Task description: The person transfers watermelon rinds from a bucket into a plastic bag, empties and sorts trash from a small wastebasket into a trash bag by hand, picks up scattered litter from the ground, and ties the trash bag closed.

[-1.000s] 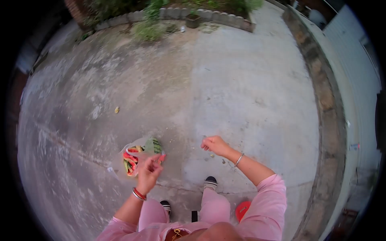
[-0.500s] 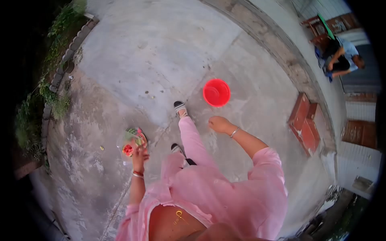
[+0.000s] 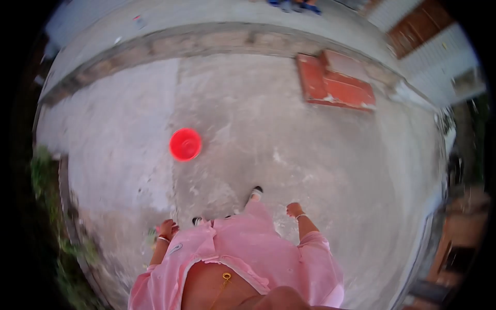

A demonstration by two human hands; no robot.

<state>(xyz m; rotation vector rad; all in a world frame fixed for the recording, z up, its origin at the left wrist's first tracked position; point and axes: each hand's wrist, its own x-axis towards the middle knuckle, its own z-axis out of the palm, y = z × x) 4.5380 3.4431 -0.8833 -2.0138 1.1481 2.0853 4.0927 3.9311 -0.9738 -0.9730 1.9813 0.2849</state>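
My left hand (image 3: 168,227) hangs low at my left side with its fingers curled. Just beside it shows a clear plastic bag (image 3: 151,235) with green and reddish watermelon pieces, partly hidden by the hand and blurred; the hand appears closed on it. My right hand (image 3: 294,209) is held out over the concrete on my right, fingers curled in, with nothing seen in it. A bracelet sits on each wrist. Ahead and to the left, a red bucket (image 3: 185,144) stands upright on the ground, apart from both hands.
Red steps (image 3: 336,82) stand against the raised ledge (image 3: 217,39) ahead. A person's feet (image 3: 294,6) show at the top edge. Plants (image 3: 49,201) grow along the left border. A brown door (image 3: 418,26) is at upper right. My shoe (image 3: 257,191) is on the concrete.
My view has turned to the right, so the bucket now lies further left and the steps stand ahead. The seated person is mostly out of view. My left hand still has the bag beside it.
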